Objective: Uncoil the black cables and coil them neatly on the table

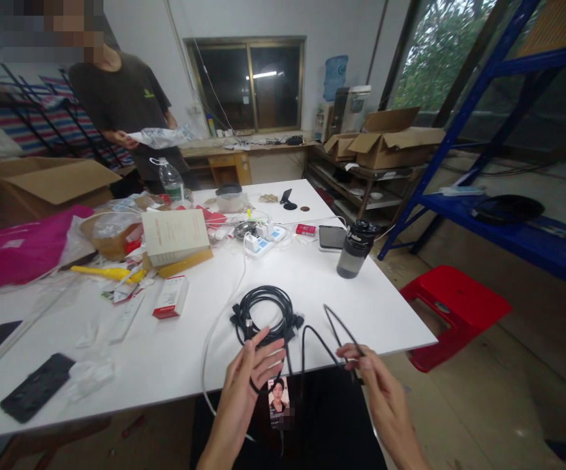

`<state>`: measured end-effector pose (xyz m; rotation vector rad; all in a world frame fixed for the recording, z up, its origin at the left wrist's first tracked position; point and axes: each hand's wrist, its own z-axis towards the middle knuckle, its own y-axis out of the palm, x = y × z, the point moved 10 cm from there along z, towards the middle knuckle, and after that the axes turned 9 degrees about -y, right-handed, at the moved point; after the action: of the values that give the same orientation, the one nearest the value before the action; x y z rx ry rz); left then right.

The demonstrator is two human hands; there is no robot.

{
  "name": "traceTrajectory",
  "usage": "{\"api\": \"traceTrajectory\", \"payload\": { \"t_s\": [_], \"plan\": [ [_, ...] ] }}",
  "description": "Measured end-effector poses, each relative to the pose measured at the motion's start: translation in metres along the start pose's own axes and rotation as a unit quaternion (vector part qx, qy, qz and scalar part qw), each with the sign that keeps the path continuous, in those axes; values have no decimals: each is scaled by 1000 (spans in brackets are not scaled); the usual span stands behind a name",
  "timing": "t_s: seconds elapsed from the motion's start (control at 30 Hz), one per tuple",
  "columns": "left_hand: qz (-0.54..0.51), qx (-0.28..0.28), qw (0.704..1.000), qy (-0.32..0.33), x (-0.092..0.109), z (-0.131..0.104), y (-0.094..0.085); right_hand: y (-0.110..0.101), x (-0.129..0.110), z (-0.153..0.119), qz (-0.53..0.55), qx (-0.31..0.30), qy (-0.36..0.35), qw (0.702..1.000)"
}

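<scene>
A coil of black cable [264, 307] lies on the white table [361, 313] near its front edge. My left hand [256, 365] is just below the coil, palm turned inward, fingers spread, with a loop of black cable passing by the palm. On the right, my right hand [373, 375] pinches a length of black cable at the table's edge. Loose cable runs in bends between the two hands. Below them a lit phone [278, 403] rests at my lap.
Farther back are a dark bottle [356, 251], a phone [331, 237], a white power strip [266, 241] and a red-white box [171, 297]. A black phone [38, 386] lies left. A person [126, 98] stands behind the table; a red stool [454, 300] is right.
</scene>
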<state>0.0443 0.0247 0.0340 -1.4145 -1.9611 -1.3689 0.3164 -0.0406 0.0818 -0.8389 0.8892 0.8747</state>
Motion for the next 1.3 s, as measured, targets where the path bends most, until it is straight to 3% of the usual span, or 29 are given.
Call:
{"api": "traceTrajectory", "payload": {
  "t_s": [0.1, 0.17, 0.33, 0.47, 0.57, 0.67, 0.73, 0.8, 0.93, 1.03, 1.17, 1.3],
  "plan": [
    [-23, -23, 999, -36, -13, 4, 30, 58, -29, -10, 21, -109, -76, 991],
    [-37, -23, 998, -35, -9, 4, 44, 80, -49, -15, 20, -149, -125, 981],
    [-95, -48, 993, 48, 40, -6, 69, 103, -87, -14, -70, -200, -229, 950],
    [-159, -91, 981, 63, 72, -8, 77, 120, -112, -3, -145, -211, -336, 907],
    [-141, -73, 982, 102, 89, 7, 64, 143, -106, 11, -202, -235, -380, 872],
    [21, -2, 982, 188, 101, 32, 37, 172, -79, 29, -274, -260, -398, 836],
    [216, 114, 934, 262, 109, 44, 12, 190, -56, 40, -314, -280, -400, 814],
    [278, 158, 907, 274, 106, 59, -11, 202, -37, 48, -331, -289, -391, 809],
    [332, 235, 862, 302, 101, 71, -47, 210, -15, 50, -322, -292, -361, 825],
    [373, 268, 825, 329, 95, 72, -56, 213, -10, 43, -301, -301, -356, 832],
    [445, 269, 774, 361, 82, 72, -54, 216, -4, 35, -315, -317, -355, 821],
    [465, 224, 773, 368, 70, 68, -56, 210, -3, 28, -324, -335, -345, 815]
  ]
}}
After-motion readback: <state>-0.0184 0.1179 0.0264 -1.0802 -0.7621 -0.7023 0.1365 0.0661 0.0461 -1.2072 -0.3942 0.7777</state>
